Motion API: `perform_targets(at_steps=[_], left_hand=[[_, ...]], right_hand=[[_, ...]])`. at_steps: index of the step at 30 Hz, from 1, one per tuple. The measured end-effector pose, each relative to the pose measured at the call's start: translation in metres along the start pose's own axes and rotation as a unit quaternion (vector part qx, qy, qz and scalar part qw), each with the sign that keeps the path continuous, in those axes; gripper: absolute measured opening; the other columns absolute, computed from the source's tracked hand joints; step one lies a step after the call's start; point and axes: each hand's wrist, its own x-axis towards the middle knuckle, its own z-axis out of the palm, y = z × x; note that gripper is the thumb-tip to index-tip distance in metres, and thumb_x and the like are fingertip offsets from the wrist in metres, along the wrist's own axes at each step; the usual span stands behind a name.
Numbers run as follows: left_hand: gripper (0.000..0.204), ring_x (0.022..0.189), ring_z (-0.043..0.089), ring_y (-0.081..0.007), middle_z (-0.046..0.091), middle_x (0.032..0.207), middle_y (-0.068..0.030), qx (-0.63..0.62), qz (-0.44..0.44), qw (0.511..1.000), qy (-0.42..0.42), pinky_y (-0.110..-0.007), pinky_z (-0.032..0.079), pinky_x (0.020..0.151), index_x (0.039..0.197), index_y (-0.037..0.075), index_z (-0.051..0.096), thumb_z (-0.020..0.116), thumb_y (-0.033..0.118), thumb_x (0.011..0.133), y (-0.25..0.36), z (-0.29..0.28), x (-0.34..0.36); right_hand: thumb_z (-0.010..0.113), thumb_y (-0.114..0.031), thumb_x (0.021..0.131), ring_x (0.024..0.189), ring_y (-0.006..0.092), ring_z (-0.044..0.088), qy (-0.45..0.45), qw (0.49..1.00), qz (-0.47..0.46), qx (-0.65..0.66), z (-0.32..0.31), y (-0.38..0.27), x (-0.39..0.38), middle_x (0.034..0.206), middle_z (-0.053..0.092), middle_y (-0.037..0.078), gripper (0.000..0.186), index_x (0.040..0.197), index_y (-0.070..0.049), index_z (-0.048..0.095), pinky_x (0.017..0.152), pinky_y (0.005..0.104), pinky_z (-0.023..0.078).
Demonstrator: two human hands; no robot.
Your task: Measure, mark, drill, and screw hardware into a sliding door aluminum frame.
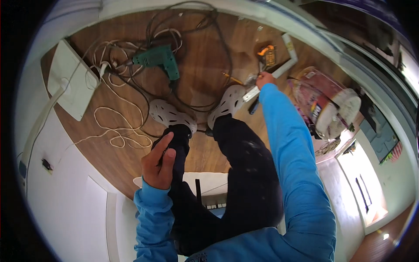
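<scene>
My left hand (159, 165) is raised over my left knee, its index finger and thumb bent toward each other. A small dark spot shows between them, too small to name. My right hand (265, 80) reaches down to the floor with its fingers drawn together. What they hold, if anything, is hidden. Beside its fingertips lies a small clear plastic bag (251, 79). A white L-shaped square (284, 67) runs past the hand. Just beyond lies an orange-and-black tool (268, 54). A yellow pencil (233, 78) and a dark blue-handled tool (254, 107) lie close by.
A green power drill (156, 60) lies ahead among tangled black cable (228, 46) and cream cord (114, 115). A white panel (70, 83) lies at the left. A dirty pink-and-white bucket (325, 98) is at the right. My pale clogs (168, 114) stand on the wooden floor (198, 153).
</scene>
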Motion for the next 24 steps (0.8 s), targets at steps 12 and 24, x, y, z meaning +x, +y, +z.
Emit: perform_targets(at_steps=[12,24], left_hand=[[0.029,0.08,0.062,-0.013,0.068,0.088,-0.013,-0.083,-0.117,0.99,-0.001,-0.026,0.049,0.072,0.111,-0.002,0.063,0.063,0.016,0.088,-0.037,0.014,0.018],[0.029,0.061,0.051,-0.0086,0.056,0.069,-0.0013,-0.147,0.032,0.988,0.041,-0.025,0.043,0.057,0.115,0.004,0.059,0.055,0.021,0.092,0.069,-0.086,-0.142]], right_hand=[[0.062,-0.031,0.082,0.107,0.0367,0.054,-0.005,0.985,0.072,-0.157,0.03,-0.02,-0.004,0.108,0.064,0.013,0.038,0.115,-0.012,0.056,0.091,0.0447,0.043],[0.057,-0.026,0.086,0.091,0.042,0.055,0.167,0.956,-0.219,0.099,-0.187,-0.13,-0.223,0.098,0.061,0.021,0.033,0.112,-0.006,0.053,0.079,0.0507,0.044]])
